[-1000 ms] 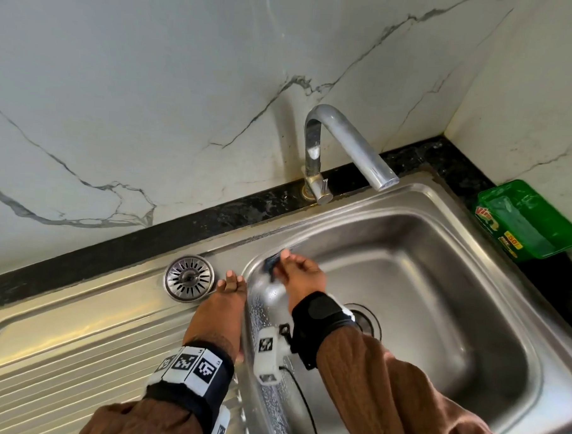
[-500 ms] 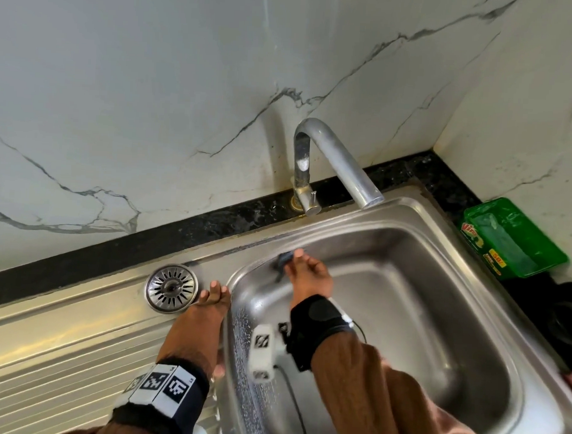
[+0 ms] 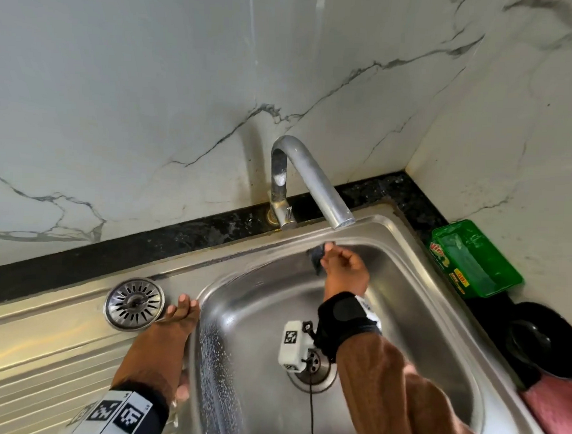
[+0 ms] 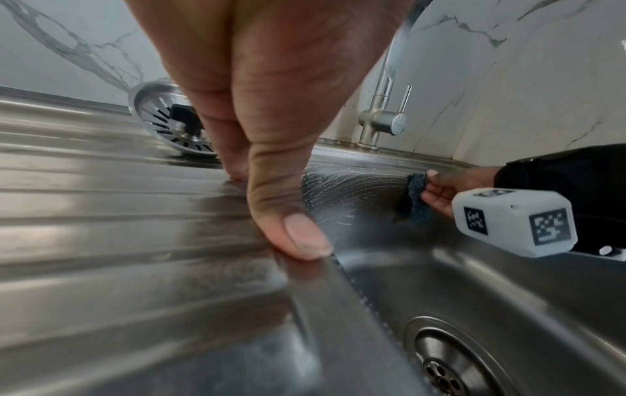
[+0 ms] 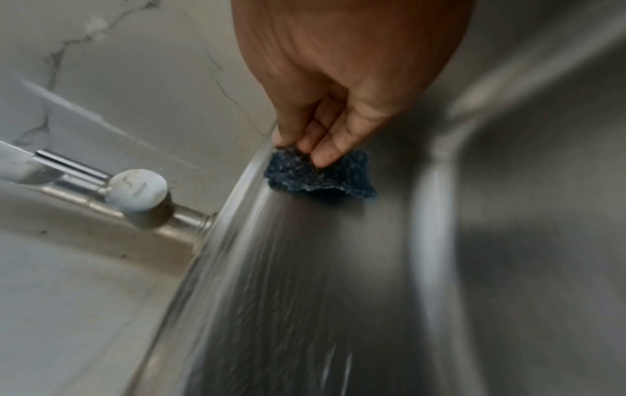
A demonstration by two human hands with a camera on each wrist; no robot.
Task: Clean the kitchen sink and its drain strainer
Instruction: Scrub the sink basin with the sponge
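Right hand [image 3: 344,272] pinches a floppy scrub pad [image 5: 320,174] under its fingertips [image 5: 325,158]; probably light, slippery wet. Left hand [image 3: 171,330] rests flat, fingers straight.

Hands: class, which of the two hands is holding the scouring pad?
The right hand, pinching the dark scouring pad against the sink's back wall; the left hand rests flat, holding nothing.

From head height we look steeply down on the sink [image 3: 422,288]; our wrist views sit close, facing its back wall, which all share.
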